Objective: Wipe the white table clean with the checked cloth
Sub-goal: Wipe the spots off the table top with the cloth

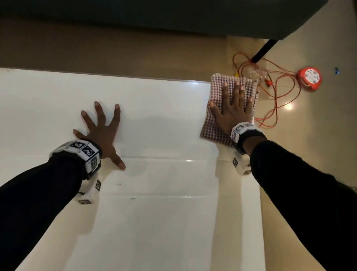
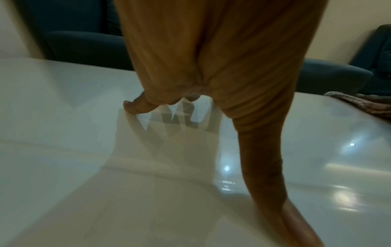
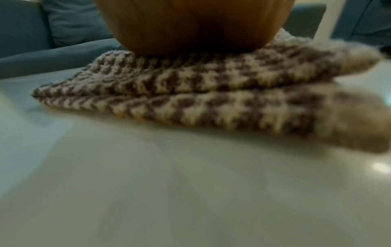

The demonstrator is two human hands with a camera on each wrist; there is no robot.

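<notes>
At the far right corner of the table (image 1: 153, 114), the right hand (image 1: 231, 110) lies flat on the cloth (image 1: 217, 90), fingers straight and spread, the palm pressing the fabric down rather than gripping it. The cloth is folded into a thick pad, two layers showing in the right wrist view (image 3: 190, 93), and it sits right at that corner, with its far edge reaching over the table's far edge and its right side level with the right edge. The left hand (image 1: 101, 133) is well apart from it, near the middle of the table, fingers splayed wide and holding nothing; in the left wrist view the fingertips (image 2: 135, 107) bear on the glossy top as a brace.

To do this stroke well, I would keep the palm weight even so the pad stays folded and does not bunch, and draw it back along the right edge in overlapping passes. Small dark specks (image 1: 132, 198) lie towards the near side, so the wiping looks far from finished there. The braced left hand probably needs to shift before the cloth reaches its patch.

Beyond the corner, on the floor, an orange cord (image 1: 284, 98) trails to a round reel (image 1: 309, 78).
</notes>
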